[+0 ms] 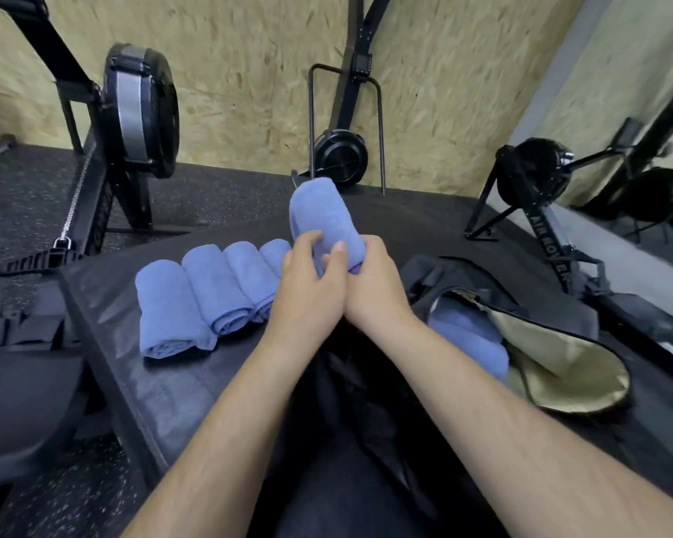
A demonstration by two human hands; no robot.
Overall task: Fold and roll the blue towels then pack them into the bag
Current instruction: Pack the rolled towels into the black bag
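You hold one rolled blue towel (pixel 324 217) in both hands, lifted clear of the black padded surface (pixel 171 386) at centre, its far end tilted up and away. Your left hand (pixel 307 283) curls its fingers round the roll's near end from the left. Your right hand (pixel 372 283) wraps it from the right, thumb across the front. Just left of your hands, four more rolled towels (pixel 214 289) lie side by side on the surface. To the right the black bag (pixel 564 363) lies open, gold lining showing, with a packed towel (pixel 467 337) inside. Rowing machines (pixel 140 110) stand far behind against a chipboard wall (pixel 249 52).
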